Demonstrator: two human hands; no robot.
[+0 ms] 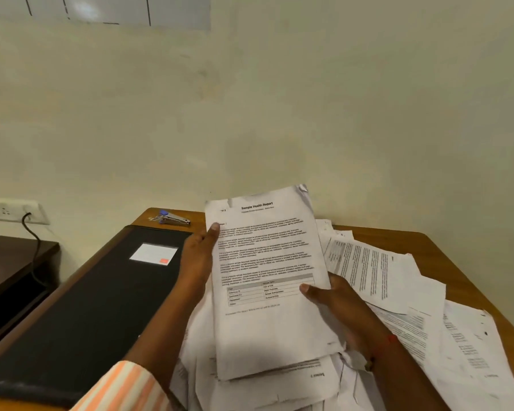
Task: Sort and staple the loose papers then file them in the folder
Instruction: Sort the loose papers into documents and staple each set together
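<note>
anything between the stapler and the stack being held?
Nothing: in the head view only a strip of bare desk separates the stapler from the held stack, gripped by left hand and right hand.

Small print on the held papers (267, 262) is unreadably blurred.

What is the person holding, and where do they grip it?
A sheaf of papers headed Sample Health Report: left hand grips its left edge, right hand its right edge lower down.
</note>
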